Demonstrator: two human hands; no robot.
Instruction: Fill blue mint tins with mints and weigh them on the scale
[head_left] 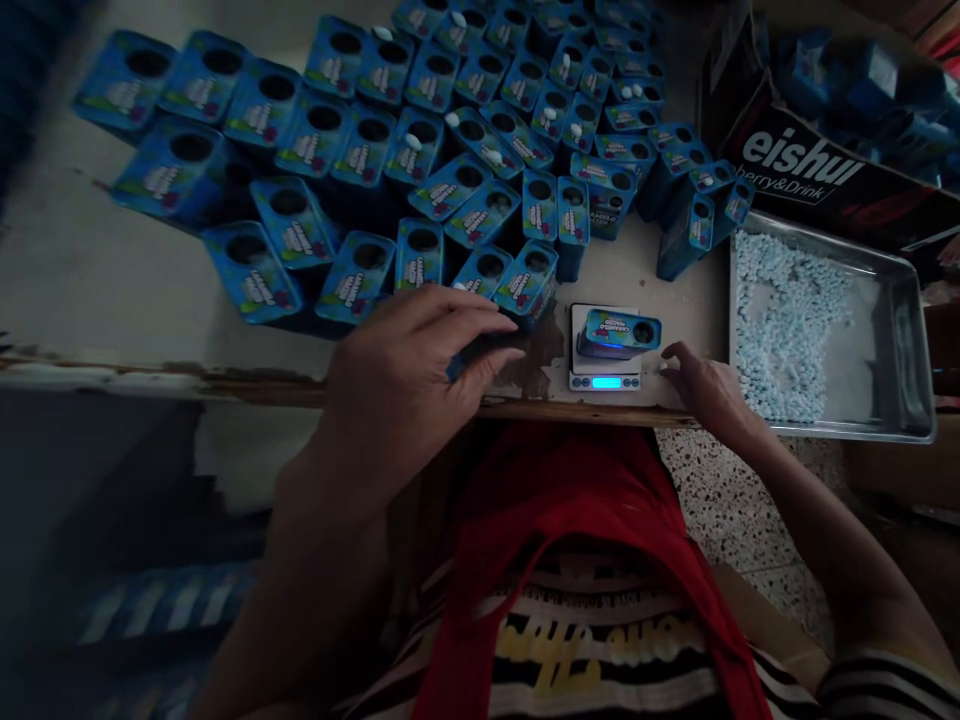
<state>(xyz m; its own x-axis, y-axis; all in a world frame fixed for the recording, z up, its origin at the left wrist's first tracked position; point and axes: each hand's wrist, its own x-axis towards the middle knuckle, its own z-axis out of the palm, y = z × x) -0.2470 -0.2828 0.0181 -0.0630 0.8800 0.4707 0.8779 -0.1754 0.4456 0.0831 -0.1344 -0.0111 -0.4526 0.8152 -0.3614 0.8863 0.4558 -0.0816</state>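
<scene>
A small digital scale (605, 368) with a lit blue display stands near the table's front edge. On its plate rests a blue candy tin (619, 330) with a dark round opening in its top. My left hand (420, 365) hovers left of the scale, in front of the nearest tins, its thumb and fingers curved with a gap between the tips. Just right of the scale is my right hand (709, 390), its fingertips slightly apart and holding nothing visible. A metal tray (874, 350) of small pale-blue candies (780, 325) lies beyond it on the right.
Many blue tins (420, 145) stand upright across the table (45, 290), some with white candies on or near their openings. A black cardboard box (795, 160) holding more blue tins sits at the back right. A red apron (570, 490) hangs below the table edge.
</scene>
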